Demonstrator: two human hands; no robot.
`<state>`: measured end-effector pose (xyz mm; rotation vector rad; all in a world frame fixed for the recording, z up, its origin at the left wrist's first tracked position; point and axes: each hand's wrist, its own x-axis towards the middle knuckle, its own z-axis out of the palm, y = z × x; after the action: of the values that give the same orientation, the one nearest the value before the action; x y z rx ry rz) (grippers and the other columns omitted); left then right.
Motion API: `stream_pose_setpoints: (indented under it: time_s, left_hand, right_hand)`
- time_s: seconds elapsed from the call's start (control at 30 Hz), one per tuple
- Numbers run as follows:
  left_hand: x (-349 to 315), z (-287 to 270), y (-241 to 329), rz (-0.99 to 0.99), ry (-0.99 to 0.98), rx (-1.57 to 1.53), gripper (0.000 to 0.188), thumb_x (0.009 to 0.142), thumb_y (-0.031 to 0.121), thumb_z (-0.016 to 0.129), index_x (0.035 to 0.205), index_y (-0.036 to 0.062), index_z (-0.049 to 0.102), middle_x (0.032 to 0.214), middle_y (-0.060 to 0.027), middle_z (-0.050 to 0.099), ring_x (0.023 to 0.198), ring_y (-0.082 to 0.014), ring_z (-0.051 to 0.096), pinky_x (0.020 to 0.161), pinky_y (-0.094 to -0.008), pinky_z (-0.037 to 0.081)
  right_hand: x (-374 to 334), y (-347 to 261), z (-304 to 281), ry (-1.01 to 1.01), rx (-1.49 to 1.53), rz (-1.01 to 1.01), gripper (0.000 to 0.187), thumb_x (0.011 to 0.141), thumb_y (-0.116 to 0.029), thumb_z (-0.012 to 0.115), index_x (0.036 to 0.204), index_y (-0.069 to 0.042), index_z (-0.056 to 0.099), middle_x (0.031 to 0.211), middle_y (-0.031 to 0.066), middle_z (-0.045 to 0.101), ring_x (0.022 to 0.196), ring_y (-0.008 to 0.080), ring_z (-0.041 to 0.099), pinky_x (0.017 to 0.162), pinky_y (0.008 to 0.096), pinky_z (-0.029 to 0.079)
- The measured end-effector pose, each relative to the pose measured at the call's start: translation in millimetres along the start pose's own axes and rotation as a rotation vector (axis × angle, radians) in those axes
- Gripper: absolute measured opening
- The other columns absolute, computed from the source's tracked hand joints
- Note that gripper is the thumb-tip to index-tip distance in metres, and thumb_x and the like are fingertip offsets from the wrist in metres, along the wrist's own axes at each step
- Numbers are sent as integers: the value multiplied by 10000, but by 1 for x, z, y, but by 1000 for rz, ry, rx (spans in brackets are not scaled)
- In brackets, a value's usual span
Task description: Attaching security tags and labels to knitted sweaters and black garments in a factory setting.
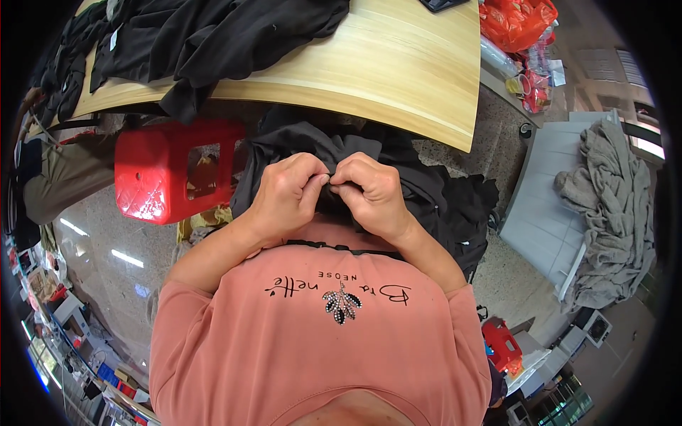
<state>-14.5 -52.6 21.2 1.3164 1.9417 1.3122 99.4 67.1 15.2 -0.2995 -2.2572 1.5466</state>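
A dark grey-black garment (426,188) lies bunched across my lap and hangs down to the right. My left hand (288,190) pinches its cloth between thumb and curled fingers. Close beside it, my right hand (371,193) also has its fingers bent in a pinch on the same cloth. The two sets of fingertips nearly meet in front of my body. Whatever small part of the cloth sits between them is mostly hidden by the fingers.
Ahead is a wooden-topped table (398,67) with black garments (234,35) piled at its left. A red plastic stool (149,174) stands to my left, near another person's leg (74,174). At right, grey cloth (611,213) drapes over a pale cart (547,192). A red bag (518,21) sits beyond.
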Motion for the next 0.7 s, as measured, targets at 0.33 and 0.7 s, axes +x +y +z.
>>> stream_pose_setpoints:
  time_s: [0.33, 0.7]
  left_hand:
    - [-3, 8, -11, -290, 35, -404, 47, 786, 23, 569, 767, -14, 549, 664, -46, 568, 622, -83, 513, 567, -233, 415]
    - [-3, -2, -18, -231, -161, -536, 47, 797, -9, 539, 777, -23, 579, 729, -4, 554, 690, -51, 480, 623, -194, 403]
  right_hand:
    - [4, 3, 2, 85, -106, -215, 164, 624, 102, 608, 747, 1, 569, 723, 98, 562, 609, 209, 552, 517, 269, 437]
    - [-6, 11, 5, 128, -33, -292, 181, 657, 78, 601, 805, 0, 532, 744, 122, 537, 603, 242, 536, 484, 286, 423]
